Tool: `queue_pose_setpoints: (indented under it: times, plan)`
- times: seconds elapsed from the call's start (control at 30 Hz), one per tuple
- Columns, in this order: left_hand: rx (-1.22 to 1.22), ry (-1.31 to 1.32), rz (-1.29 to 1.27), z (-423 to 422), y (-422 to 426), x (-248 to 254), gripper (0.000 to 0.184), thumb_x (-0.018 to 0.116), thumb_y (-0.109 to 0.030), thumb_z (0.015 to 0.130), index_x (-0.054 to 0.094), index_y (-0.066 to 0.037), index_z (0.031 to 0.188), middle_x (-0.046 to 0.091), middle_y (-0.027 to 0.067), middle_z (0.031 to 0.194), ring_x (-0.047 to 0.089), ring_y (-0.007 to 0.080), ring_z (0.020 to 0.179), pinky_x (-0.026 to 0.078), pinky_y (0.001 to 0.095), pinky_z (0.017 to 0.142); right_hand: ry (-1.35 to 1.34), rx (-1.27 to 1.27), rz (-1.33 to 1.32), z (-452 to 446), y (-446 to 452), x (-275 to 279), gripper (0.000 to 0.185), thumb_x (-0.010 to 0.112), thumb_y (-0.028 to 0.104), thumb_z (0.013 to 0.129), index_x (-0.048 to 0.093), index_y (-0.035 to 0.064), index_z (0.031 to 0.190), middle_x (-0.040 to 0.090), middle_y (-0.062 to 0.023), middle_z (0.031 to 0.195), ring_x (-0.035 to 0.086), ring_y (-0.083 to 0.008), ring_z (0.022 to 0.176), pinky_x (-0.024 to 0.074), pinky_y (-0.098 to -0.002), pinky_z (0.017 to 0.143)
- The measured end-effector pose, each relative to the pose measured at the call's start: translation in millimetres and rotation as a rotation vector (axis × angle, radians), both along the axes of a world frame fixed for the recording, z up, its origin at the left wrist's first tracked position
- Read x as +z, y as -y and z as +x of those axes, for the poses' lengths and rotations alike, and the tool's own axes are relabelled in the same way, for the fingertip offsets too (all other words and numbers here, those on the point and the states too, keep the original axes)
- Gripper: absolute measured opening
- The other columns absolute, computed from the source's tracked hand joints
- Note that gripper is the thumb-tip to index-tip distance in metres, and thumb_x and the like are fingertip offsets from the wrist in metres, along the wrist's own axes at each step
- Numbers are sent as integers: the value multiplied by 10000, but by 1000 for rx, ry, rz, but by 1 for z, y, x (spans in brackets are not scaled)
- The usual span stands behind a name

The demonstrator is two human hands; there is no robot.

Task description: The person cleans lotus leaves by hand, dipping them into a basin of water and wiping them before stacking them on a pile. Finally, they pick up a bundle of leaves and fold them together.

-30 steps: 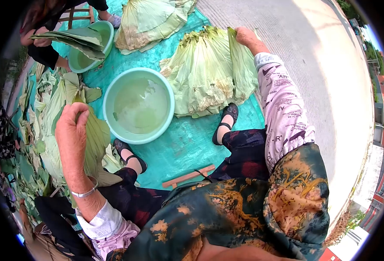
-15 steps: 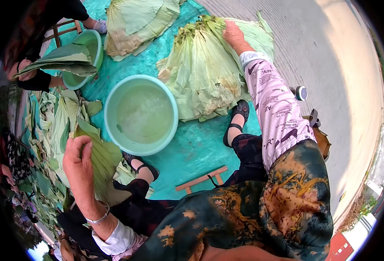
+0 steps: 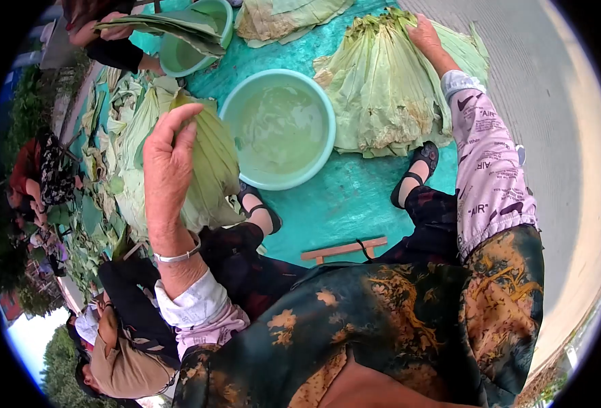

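Observation:
A fanned pile of pale green leaves (image 3: pixel 389 95) lies on the turquoise sheet at the upper right. My right hand (image 3: pixel 425 35) is at the gathered top of that pile, its fingers pressed down around a leaf edge. Raised over another heap of large leaves (image 3: pixel 208 160) at the left is my left hand (image 3: pixel 171 146), fingers curved and thumb apart, with nothing between them. Between the two piles stands a light green basin (image 3: pixel 280 129) of water.
At the top left a co-worker's hand (image 3: pixel 117 26) holds folded leaves over a second basin (image 3: pixel 178 58). A wooden stool (image 3: pixel 344 249) is near my legs. More people sit at the left and lower left. Another leaf pile (image 3: pixel 283 20) is at the top.
My right hand has gone from holding a leaf at the pile's right side to the pile's top, and that leaf now spreads to the right. The view has shifted.

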State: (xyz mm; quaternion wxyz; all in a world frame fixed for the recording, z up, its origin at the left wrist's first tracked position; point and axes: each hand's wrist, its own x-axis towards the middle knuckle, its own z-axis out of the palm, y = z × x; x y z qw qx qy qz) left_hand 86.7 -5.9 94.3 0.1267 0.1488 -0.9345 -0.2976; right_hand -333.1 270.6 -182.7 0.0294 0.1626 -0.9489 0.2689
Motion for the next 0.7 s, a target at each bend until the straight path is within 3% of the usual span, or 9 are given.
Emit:
queue_pose_setpoints:
  times: [0.07, 0.2, 0.23, 0.33, 0.4, 0.47, 0.57, 0.67, 0.7]
  plan:
    - [16, 0, 132, -6, 6, 0, 298, 488, 14, 850, 594, -55, 1120, 607, 50, 1055, 549, 133, 919, 413, 246, 843, 69, 157, -267, -27, 26, -34, 555, 596, 336, 818, 457, 7, 1244, 578, -193, 1126, 565, -288, 1031, 443, -354, 887]
    - [-13, -75, 296, -19, 16, -8, 397, 481, 18, 843, 546, -97, 1217, 562, 65, 1197, 490, 148, 1117, 358, 268, 961, 427, 593, -441, 98, 98, 100, 550, 559, 387, 858, 461, 25, 1261, 549, -122, 1180, 527, -203, 1051, 429, -321, 895]
    - [-50, -66, 354, -21, 21, -11, 450, 483, 25, 834, 506, -104, 1264, 515, 69, 1268, 432, 151, 1198, 317, 275, 1007, 423, 697, -472, 121, 111, 118, 578, 579, 421, 834, 480, 29, 1248, 564, -132, 1147, 541, -229, 1066, 431, -352, 910]
    - [-140, -131, 418, -33, 20, -16, 480, 494, 25, 824, 480, -96, 1288, 494, 63, 1290, 421, 155, 1207, 305, 279, 1015, 611, 1006, -620, 172, 142, 146, 602, 611, 388, 830, 446, 0, 1260, 533, -178, 1200, 511, -236, 1127, 392, -346, 981]
    - [-207, -160, 503, -42, 23, -22, 548, 529, 26, 806, 427, -98, 1330, 497, 66, 1280, 437, 147, 1175, 333, 272, 991, 577, 1115, -574, 197, 156, 160, 618, 626, 381, 815, 441, -2, 1265, 541, -161, 1186, 517, -222, 1109, 401, -335, 968]
    - [-233, -155, 677, -47, 17, -26, 607, 550, 32, 795, 381, -108, 1361, 494, 74, 1278, 439, 143, 1165, 351, 264, 974, 678, 1166, -657, 213, 166, 168, 531, 649, 344, 799, 513, 1, 1181, 602, -121, 1062, 563, -180, 1002, 443, -312, 890]
    - [-258, -218, 608, -55, 22, -34, 690, 598, 9, 802, 280, -100, 1404, 538, 79, 1177, 535, 117, 1000, 444, 253, 862, 851, 976, -664, 213, 173, 165, 338, 668, 198, 804, 562, 23, 1073, 623, -36, 954, 581, -99, 866, 473, -258, 777]
    - [-30, -45, 469, -51, 28, -35, 762, 623, 14, 760, 247, -103, 1412, 572, 86, 1094, 545, 153, 952, 451, 263, 822, 879, 879, -686, 207, 166, 172, 233, 671, 162, 793, 592, 40, 976, 628, -3, 855, 585, -70, 752, 481, -229, 708]
    - [-39, -11, 477, -50, 29, -33, 605, 629, -8, 782, 388, -56, 1335, 619, 64, 964, 579, 114, 841, 480, 250, 746, 913, 852, -727, 208, 161, 176, 229, 674, 166, 788, 594, 51, 970, 624, 0, 853, 584, -71, 747, 480, -228, 700]
